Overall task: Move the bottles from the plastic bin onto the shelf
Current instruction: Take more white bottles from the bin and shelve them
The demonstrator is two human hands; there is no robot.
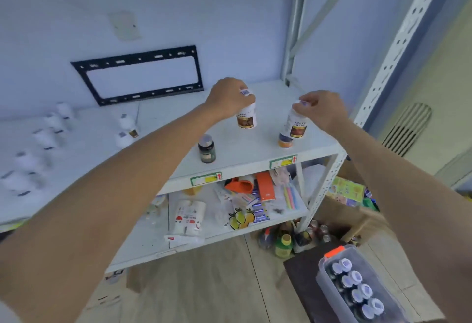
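Two white bottles with brown labels are over the top shelf [258,161]. My left hand [228,99] grips the cap of the left white bottle [246,118], which stands upright on the shelf. My right hand [323,110] pinches the cap of the right white bottle [296,126], which is tilted just above the shelf. A small orange-lidded jar [285,141] sits right under it. A dark glass bottle [207,149] stands near the shelf's front edge. The clear plastic bin [329,281] at lower right holds several white-capped bottles [355,287].
Several white bottles [46,138] stand blurred on the shelf at far left. The lower shelf [153,243] is cluttered with packets and an orange item. Bottles [283,244] stand on the floor beneath. White perforated uprights [398,41] frame the right side. The bin rests on a dark stool [301,279].
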